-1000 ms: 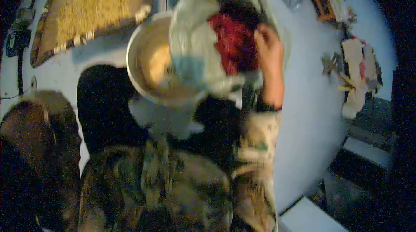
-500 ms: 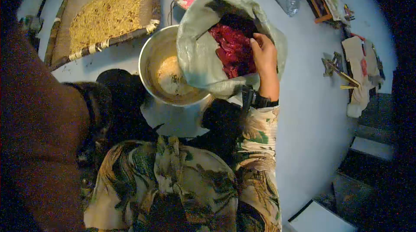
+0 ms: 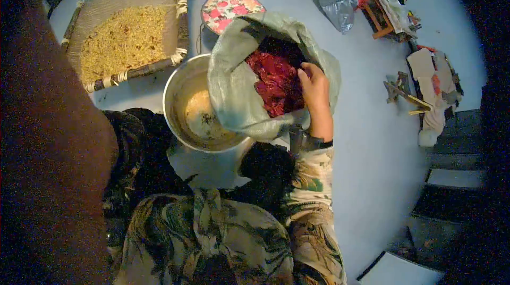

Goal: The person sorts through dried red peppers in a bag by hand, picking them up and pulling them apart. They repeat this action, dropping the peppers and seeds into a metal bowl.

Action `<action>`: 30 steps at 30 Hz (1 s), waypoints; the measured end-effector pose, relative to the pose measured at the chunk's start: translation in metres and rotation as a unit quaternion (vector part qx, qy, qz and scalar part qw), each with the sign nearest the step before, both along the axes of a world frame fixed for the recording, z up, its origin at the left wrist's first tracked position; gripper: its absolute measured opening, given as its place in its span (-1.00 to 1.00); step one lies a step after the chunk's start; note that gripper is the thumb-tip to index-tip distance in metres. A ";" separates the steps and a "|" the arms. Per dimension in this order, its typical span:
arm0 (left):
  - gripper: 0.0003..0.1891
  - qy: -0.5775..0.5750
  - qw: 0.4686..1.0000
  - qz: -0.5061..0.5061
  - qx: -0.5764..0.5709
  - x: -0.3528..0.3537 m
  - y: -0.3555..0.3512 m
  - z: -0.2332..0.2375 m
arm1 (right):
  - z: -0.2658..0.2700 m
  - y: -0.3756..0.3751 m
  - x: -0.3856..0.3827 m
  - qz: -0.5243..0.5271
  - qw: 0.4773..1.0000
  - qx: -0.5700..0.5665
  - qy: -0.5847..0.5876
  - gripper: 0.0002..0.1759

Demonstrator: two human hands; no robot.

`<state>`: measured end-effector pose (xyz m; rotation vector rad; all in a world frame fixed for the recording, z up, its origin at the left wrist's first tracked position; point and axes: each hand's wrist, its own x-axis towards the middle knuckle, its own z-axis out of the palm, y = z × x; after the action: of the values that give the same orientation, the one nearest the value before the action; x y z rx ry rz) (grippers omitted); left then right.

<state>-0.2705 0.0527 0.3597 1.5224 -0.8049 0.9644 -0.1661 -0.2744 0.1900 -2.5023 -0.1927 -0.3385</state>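
Note:
My right hand (image 3: 317, 92) reaches into the mouth of a pale green woven sack (image 3: 234, 96), at its right side. Its fingers are bent toward the thumb beside a crumpled, shiny dark red mass (image 3: 276, 85) inside the sack. What the fingertips hold, if anything, is hidden. A dark band circles the wrist, below which a camouflage sleeve (image 3: 311, 189) begins. Close to the camera, a dark brown blurred arm or sleeve (image 3: 53, 178) fills the left side; my left hand is out of view. Left of the sack and partly behind it stands a wide metal pot (image 3: 175, 123) with pale residue inside.
A wood-framed mesh tray (image 3: 178, 32) holding yellow, flaky pieces lies at upper left. Behind the sack stands a round flower-patterned stool (image 3: 234, 8). A grey plastic bag (image 3: 337, 3), a wooden frame (image 3: 382, 30) and cloth-covered items (image 3: 425, 83) lie along the right.
The whole scene sits lower and slightly farther left in view, as the camera has shifted. My right hand stays in the sack in nearly the same pose.

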 end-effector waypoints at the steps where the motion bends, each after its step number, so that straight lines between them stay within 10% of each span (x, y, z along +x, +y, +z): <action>1: -0.49 -0.010 1.000 -0.001 -0.008 -0.004 0.003 0.004 | -0.002 -0.004 -0.001 -0.001 1.000 0.008 0.009 -0.67; 7: -0.49 -0.021 0.994 0.003 -0.107 -0.018 0.014 0.007 | -0.002 -0.004 -0.001 -0.018 0.991 0.082 0.106 -0.70; 13: -0.39 0.402 0.912 0.081 0.014 0.042 -0.001 -0.116 | -0.052 -0.033 0.016 -0.071 0.993 -0.049 0.084 -0.60; 17: -0.23 0.425 0.881 0.152 0.144 0.064 0.001 -0.197 | -0.059 -0.045 0.030 -0.174 0.975 -0.095 0.103 -0.53; 30: -0.20 0.492 0.862 0.026 0.122 0.059 -0.022 -0.224 | -0.063 -0.025 0.046 -0.170 0.961 -0.088 0.200 -0.30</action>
<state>-0.2120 0.0305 0.1354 1.9644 -0.1291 0.0180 -0.1205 -0.2997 0.1271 -2.7151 0.3892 0.0587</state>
